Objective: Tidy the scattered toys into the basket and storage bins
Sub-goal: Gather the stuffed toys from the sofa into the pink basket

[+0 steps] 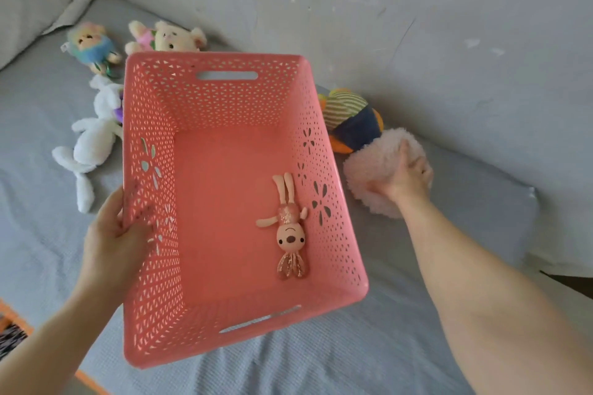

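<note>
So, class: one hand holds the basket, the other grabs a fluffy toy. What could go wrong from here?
1. The left hand grips the pink basket by one side only; it might tip and spill the small bunny doll.
2. The right hand grips the fluffy pink toy right beside the striped toy, so lifting may knock that one.

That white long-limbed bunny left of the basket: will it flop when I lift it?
Probably floppy: the white bunny lies sprawled on the sofa, thin limbs splayed. Likely light, being fluffy plush. Gripped by the body, its legs would probably dangle and could catch the basket rim.
</note>
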Motion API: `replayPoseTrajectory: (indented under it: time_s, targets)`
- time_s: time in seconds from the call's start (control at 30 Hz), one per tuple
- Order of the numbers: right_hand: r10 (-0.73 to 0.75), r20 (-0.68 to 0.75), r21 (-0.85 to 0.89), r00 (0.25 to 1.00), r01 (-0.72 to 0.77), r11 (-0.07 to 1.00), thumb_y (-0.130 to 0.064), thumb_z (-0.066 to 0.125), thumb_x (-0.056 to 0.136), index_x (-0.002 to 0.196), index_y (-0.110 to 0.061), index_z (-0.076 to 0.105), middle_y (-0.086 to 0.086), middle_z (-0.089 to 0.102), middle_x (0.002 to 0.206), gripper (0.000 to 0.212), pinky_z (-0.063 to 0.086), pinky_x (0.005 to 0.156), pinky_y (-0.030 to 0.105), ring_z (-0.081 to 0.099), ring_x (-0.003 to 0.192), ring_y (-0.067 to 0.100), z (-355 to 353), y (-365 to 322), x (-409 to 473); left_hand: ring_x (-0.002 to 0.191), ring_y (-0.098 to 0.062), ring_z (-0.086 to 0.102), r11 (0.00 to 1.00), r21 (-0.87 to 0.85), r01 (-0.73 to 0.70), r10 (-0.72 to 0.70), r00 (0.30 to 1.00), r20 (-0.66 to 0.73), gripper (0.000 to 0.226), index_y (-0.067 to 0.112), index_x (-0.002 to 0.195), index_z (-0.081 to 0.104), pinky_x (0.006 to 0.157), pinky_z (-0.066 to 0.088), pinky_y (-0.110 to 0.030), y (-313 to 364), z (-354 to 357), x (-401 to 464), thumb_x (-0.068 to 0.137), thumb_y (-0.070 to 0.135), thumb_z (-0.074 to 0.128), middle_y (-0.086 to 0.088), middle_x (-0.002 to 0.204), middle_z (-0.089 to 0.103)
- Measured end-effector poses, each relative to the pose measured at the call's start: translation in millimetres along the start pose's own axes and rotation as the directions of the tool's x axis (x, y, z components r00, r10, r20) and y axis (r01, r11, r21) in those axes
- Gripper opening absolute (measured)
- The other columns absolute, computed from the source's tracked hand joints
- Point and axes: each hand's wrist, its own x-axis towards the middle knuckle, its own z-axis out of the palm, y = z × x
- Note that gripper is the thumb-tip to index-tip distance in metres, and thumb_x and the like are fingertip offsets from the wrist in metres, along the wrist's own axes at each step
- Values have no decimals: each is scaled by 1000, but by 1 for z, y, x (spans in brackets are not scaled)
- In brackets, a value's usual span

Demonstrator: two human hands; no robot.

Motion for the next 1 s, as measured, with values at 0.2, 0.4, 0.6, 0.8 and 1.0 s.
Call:
replayPoseTrajectory:
  time_s: [0.2, 0.4, 0.6, 0.8, 1.0]
  targets:
    - [50, -155, 160, 987, -25, 987, -35, 72, 76, 127, -10, 34, 22, 54, 120, 69, 45, 82, 42, 56, 106, 40, 9, 14, -28, 75, -29, 64, 999, 38, 11, -10, 1000, -14, 66, 64, 88, 50, 77, 54, -50, 3, 3, -8, 88, -2, 45, 11, 88, 65]
    - [297, -244, 597, 923, -98, 796, -26, 69, 77, 124, -13, 44, 18, 61, 119, 55, 44, 88, 40, 58, 107, 39, -6, 23, -94, 85, -37, 65, 999, -26, -44, 42, 998, -42, 49, 49, 99, 54, 78, 52, -58, -16, 0, -17, 82, 3, 47, -4, 95, 69]
    - [300, -487, 740, 820, 206, 640, -20, 66, 76, 125, -12, 43, 0, 57, 110, 55, 40, 79, 23, 55, 90, 13, -81, 6, -199, 82, -37, 66, 994, -94, -57, 54, 998, -28, 61, 57, 104, 53, 72, 53, -58, -43, -35, -36, 82, 1, 42, 0, 98, 70]
    - [-68, -377, 743, 924, 345, 573, -33, 63, 62, 109, -28, 46, -23, 59, 90, 50, 43, 69, 12, 58, 70, -5, -91, -67, -311, 74, -37, 66, 979, -191, -64, 65, 998, -3, 53, 35, 124, 50, 64, 55, -53, -64, -84, -57, 85, 0, 40, -4, 103, 70]
    - [-321, -62, 564, 945, 298, 770, -37, 69, 69, 124, -20, 43, -4, 65, 104, 63, 40, 73, 22, 62, 96, 19, -1, -156, -401, 76, -39, 67, 947, -316, -61, 69, 997, 15, 46, 38, 122, 50, 66, 54, -60, -93, -163, -58, 91, 6, 43, -6, 106, 70]
